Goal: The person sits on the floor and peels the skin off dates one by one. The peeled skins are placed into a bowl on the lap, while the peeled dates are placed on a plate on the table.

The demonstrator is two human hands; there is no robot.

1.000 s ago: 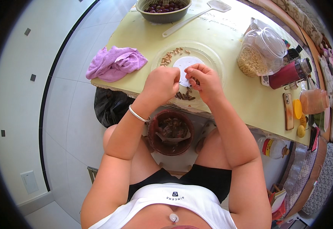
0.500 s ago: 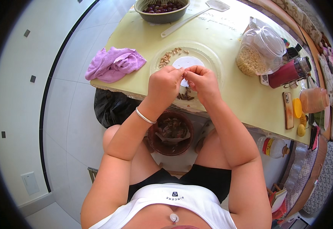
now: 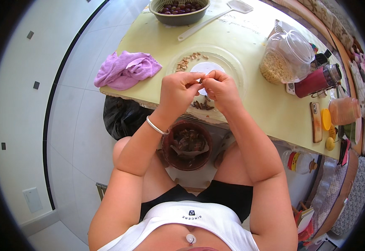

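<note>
My left hand (image 3: 177,88) and my right hand (image 3: 222,89) meet over a clear round plate (image 3: 237,62). A small brown seed (image 3: 201,81) is pinched between both sets of fingertips, mostly hidden by them. Pale slender kernels (image 3: 184,63) lie along the plate's far left part. Several dark brown elongated pieces (image 3: 202,105) sit at its near side, just below my hands. A white round disc (image 3: 207,67) shows in the plate's middle, partly covered by my fingers.
A lilac cloth (image 3: 128,70) lies left; a basin of dark red fruit (image 3: 180,17) and a white slotted spatula (image 3: 207,25) stand beyond. A tub of pale kernels (image 3: 276,67), bottle (image 3: 314,83) and phone (image 3: 316,121) are right. A brown bin (image 3: 170,152) is below the table edge.
My left thumb and fingers have spread slightly, and a bit of the brown seed now shows between my hands. The left hand has shifted a little to the left.
</note>
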